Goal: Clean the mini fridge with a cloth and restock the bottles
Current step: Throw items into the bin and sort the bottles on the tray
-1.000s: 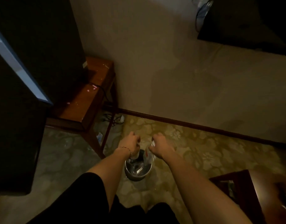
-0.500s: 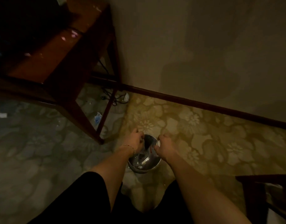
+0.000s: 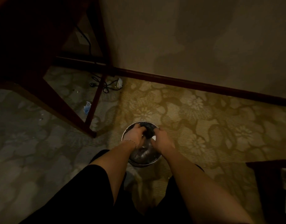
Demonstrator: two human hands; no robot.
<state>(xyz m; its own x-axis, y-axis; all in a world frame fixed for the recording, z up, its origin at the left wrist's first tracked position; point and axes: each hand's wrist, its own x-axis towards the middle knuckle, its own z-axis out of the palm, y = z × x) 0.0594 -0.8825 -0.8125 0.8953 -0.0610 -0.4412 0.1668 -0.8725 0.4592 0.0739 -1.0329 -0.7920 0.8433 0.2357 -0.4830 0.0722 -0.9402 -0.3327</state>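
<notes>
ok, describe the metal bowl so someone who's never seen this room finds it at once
Start at the dark baseboard where wall meets the floral carpet. Come toward the camera, right of the wooden table leg: a round bowl sits on the carpet. It is the only shiny metal thing there, and both hands, left hand and right hand, reach into it, holding a dark cloth.
</notes>
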